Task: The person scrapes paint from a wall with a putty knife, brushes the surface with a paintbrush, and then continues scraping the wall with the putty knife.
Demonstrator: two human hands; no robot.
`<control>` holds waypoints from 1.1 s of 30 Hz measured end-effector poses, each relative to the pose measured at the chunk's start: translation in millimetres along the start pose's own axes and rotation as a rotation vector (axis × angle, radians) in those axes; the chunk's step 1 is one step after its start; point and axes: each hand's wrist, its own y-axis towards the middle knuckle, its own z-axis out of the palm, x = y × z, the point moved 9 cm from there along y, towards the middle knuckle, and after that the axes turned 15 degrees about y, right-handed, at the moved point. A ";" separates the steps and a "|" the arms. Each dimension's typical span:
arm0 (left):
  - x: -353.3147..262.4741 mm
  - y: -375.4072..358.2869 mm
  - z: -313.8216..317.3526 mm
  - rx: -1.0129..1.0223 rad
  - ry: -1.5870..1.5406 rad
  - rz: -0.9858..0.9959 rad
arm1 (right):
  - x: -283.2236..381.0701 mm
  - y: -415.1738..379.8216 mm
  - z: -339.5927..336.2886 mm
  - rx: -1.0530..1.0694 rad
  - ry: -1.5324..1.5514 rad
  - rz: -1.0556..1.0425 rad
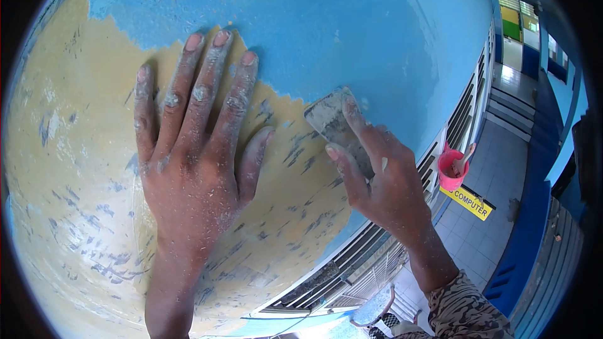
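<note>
My left hand (195,150) lies flat on the wall with its fingers spread, holding nothing. Dust and small flakes cover its skin. In my right hand (389,179) is a scraper (339,127), a flat blade smeared with grey, gripped between thumb and fingers. The blade's leading edge meets the wall near the ragged border of the blue paint (301,31). Below and left of that border, the bare tan surface (81,132) shows, marked with many dark streaks and pale patches. My palm hides the scraper's rear part.
Louvred vents (339,270) run along the wall at lower right. A pink bucket (451,179) with a brush or stick in it hangs near a yellow sign (466,203) reading "COMPUTER". Beyond lie a tiled walkway (487,169) and steps (510,113).
</note>
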 end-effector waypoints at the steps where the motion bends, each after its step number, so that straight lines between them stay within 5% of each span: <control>1: 0.8 0.4 0.0 -0.001 0.008 -0.002 | 1.6 5.4 -2.0 -0.007 -0.026 -0.005; 8: 1.1 -0.7 0.4 -0.004 -0.017 -0.002 | -3.2 -34.1 12.3 0.112 0.051 0.137; 14: 0.2 0.6 -0.6 0.000 0.020 -0.004 | 9.2 -20.4 5.6 -0.017 0.058 -0.076; 16: 0.5 -0.1 -0.2 -0.010 0.020 0.004 | -1.2 -45.0 18.0 0.114 0.062 0.254; 21: -0.2 -1.2 0.7 -0.014 0.017 0.001 | -2.8 12.3 -5.1 -0.091 0.068 0.119; 28: 2.7 -1.4 1.2 -0.022 0.006 -0.008 | -17.1 -55.7 15.8 -0.021 0.097 0.143; 30: 1.8 -1.3 1.0 -0.016 0.010 -0.011 | -13.5 -36.9 5.5 -0.090 0.143 -0.001; 33: 1.0 -1.5 0.7 -0.012 0.015 -0.013 | -16.3 -13.3 -0.3 -0.071 0.157 0.166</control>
